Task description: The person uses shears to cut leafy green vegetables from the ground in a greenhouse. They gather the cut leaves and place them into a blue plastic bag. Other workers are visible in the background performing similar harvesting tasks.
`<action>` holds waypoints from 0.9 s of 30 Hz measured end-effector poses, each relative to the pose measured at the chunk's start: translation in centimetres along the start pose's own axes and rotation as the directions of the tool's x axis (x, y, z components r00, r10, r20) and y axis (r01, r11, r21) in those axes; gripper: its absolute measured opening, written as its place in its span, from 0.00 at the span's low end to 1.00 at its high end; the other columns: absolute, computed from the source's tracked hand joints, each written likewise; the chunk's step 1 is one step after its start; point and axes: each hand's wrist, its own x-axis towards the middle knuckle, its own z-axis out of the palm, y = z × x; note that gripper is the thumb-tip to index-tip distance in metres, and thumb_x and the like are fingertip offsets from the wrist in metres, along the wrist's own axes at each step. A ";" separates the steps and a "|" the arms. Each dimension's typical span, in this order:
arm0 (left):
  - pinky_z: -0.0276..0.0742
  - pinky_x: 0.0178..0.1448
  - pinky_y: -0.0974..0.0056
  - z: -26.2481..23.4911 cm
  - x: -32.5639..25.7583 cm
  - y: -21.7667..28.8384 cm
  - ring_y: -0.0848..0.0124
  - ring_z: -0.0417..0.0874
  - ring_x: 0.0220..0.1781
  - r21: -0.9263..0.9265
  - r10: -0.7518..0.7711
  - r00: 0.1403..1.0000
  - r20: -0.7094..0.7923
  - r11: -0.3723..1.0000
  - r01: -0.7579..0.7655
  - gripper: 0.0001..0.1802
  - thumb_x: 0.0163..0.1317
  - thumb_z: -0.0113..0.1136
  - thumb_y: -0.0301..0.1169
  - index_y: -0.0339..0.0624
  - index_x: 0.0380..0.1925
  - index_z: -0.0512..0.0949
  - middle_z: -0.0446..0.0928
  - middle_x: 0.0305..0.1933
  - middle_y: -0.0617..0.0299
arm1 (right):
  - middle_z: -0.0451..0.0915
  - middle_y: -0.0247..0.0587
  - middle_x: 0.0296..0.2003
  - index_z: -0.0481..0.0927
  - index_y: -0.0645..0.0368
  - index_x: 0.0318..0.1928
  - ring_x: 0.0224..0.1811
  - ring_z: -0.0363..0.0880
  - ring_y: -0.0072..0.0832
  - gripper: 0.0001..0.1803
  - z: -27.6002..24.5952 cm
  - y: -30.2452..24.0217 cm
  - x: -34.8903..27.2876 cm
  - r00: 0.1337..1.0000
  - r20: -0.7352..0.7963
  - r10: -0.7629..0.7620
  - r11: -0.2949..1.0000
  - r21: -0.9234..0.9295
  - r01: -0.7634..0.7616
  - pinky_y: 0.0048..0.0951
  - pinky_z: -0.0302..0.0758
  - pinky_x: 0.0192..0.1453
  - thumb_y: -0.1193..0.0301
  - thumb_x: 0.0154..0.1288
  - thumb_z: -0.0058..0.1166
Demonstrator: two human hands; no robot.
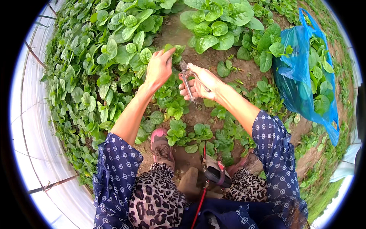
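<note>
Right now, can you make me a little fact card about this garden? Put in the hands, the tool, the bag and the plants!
Left hand: beside a leafy sprig; grip hard to see
Right hand: holding clippers
Clippers: handles spread apart
Bag: blue plastic, on the right, with picked-looking leaves inside
Plants: green and leafy, thickest on the left
Ground: brown soil

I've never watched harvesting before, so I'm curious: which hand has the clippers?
The right hand, nearer the blue bag: it holds the clippers, while the left hand has no tool.
</note>
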 end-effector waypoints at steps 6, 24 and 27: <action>0.70 0.61 0.65 -0.8 0.2 0.3 0.68 0.81 0.49 -0.308 -0.166 0.977 -0.135 0.944 0.118 0.15 0.71 0.51 0.29 0.40 0.54 0.80 0.84 0.45 0.54 | 0.65 0.28 0.24 0.72 0.56 0.48 0.18 0.59 0.18 0.26 -0.5 0.6 -1.7 0.986 -0.110 -0.125 0.979 -0.176 0.104 0.25 0.62 0.21 0.47 0.78 0.31; 0.77 0.54 0.49 -2.3 3.4 0.8 0.47 0.82 0.50 0.392 -0.270 0.910 0.314 0.910 0.134 0.27 0.57 0.66 0.35 0.40 0.57 0.76 0.82 0.45 0.45 | 0.79 0.49 0.38 0.61 0.65 0.60 0.33 0.84 0.36 0.34 2.3 0.1 -0.1 0.972 -0.230 -0.057 0.839 -0.538 -0.079 0.33 0.79 0.29 0.45 0.77 0.26; 0.77 0.52 0.51 -2.0 3.4 -0.2 0.47 0.82 0.48 0.357 -0.227 0.931 0.286 0.927 0.116 0.20 0.57 0.64 0.35 0.38 0.49 0.81 0.83 0.44 0.45 | 0.76 0.41 0.32 0.65 0.61 0.51 0.25 0.79 0.26 0.28 2.2 0.2 0.4 0.964 -0.240 -0.112 0.854 -0.520 -0.030 0.27 0.75 0.24 0.46 0.77 0.27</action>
